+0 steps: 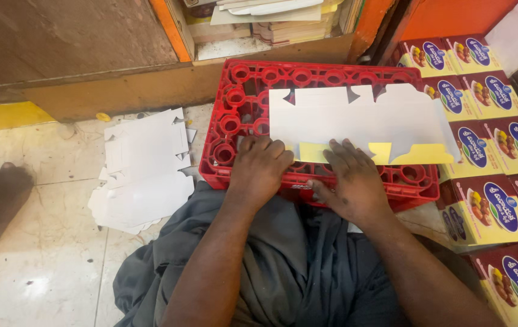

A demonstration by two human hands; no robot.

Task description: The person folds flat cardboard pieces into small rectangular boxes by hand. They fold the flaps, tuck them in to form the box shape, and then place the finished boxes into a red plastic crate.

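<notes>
Your left hand point(260, 171) and right hand point(354, 181) press flat, fingers spread, on the cardboard sheet point(362, 121): it looks light, thin and easily creased, so hold its near edge over the red crate point(234, 121).

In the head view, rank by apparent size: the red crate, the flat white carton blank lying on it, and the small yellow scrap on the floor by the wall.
1. Red crate, largest.
2. Flat white carton blank, which covers only part of the crate's top.
3. Yellow scrap, by far the smallest.
</notes>
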